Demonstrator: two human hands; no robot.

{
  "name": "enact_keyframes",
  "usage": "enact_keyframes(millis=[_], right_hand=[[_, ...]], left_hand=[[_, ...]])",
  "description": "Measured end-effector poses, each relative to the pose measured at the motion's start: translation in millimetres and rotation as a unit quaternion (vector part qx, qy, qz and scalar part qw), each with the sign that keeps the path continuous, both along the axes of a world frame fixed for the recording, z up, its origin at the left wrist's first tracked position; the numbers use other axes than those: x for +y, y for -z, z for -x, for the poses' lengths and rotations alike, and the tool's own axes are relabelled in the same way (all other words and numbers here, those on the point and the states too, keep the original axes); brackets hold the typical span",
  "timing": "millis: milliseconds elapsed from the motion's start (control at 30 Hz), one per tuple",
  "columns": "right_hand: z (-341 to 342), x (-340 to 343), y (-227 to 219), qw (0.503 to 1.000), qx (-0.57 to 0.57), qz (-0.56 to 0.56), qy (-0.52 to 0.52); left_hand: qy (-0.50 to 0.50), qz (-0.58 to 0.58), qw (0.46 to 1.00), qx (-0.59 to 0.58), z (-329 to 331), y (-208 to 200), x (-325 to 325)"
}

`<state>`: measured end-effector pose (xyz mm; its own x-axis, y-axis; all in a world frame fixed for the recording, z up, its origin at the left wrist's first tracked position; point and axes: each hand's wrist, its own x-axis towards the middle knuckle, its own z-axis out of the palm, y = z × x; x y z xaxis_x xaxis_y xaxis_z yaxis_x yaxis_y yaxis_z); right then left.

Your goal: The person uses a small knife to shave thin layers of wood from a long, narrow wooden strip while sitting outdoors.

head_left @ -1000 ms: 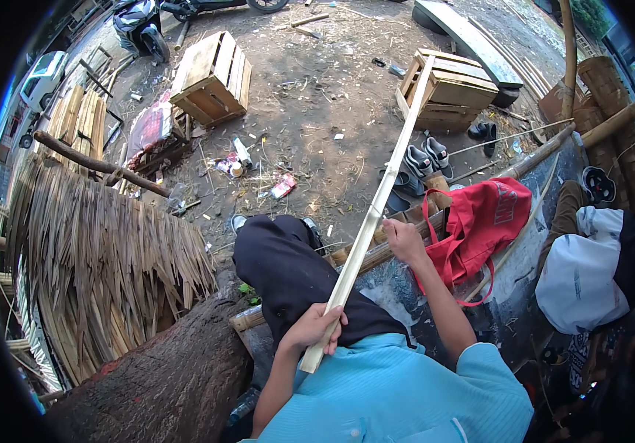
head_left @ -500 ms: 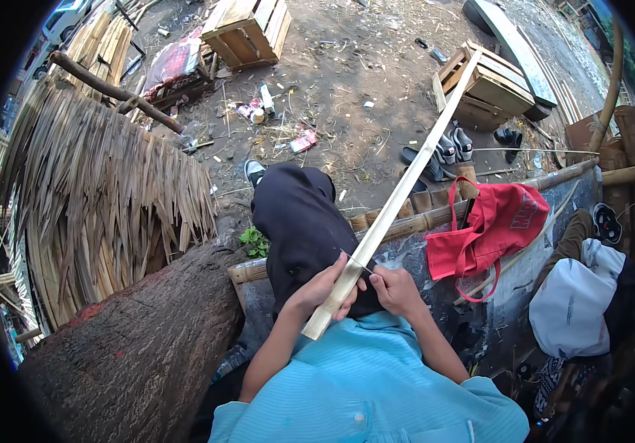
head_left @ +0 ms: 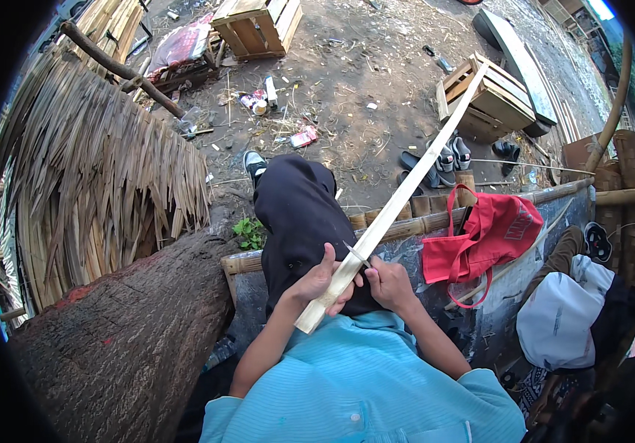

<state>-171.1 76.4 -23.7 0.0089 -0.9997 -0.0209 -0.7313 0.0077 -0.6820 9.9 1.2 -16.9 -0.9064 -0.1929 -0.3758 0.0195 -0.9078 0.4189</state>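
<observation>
A long pale strip of split bamboo or wood (head_left: 403, 193) slants from my lap up toward the far right. Its near end rests over my left hand (head_left: 316, 283), whose fingers curl beneath it while the thumb sticks up beside it. In my closed right hand (head_left: 391, 286) is a small knife; its handle is hidden in the fist. The thin knife blade (head_left: 357, 255) lies across the strip's upper face, with its tip out past the left edge. Under the strip is my dark-trousered leg (head_left: 295, 214).
A red tote bag (head_left: 480, 236) lies on the bench (head_left: 436, 314) to my right, with a white bag (head_left: 565, 317) beyond it. Shoes (head_left: 447, 162) and wooden crates (head_left: 491, 100) stand ahead. Left are a thick trunk (head_left: 125, 347) and a dry-leaf thatch panel (head_left: 103, 148).
My left thumb has lifted away from the strip and points up. The knife blade has turned and now shows more of its flat. The whole view has shifted slightly.
</observation>
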Motion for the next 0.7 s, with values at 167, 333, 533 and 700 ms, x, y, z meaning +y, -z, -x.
enact_keyframes(millis=[167,333,533,700], right_hand=[[-3.9,-12.1,6.9,0.999,0.014,0.039,0.007],[2.2,-17.3,17.1,0.992,0.067,0.103,0.02],[6.9,-31.7,23.6,0.984,0.1,0.139,0.049],[99.6,-32.0,70.2,0.928,0.249,-0.093,0.26]], left_hand=[[-0.001,-0.132,0.99,-0.041,-5.6,5.5,-7.2],[0.002,-0.092,0.993,-0.08,5.5,-3.9,-12.2],[-0.011,-0.117,0.99,-0.072,15.3,-5.7,-22.4],[0.006,-0.076,0.997,-0.029,5.8,-4.6,-0.9]])
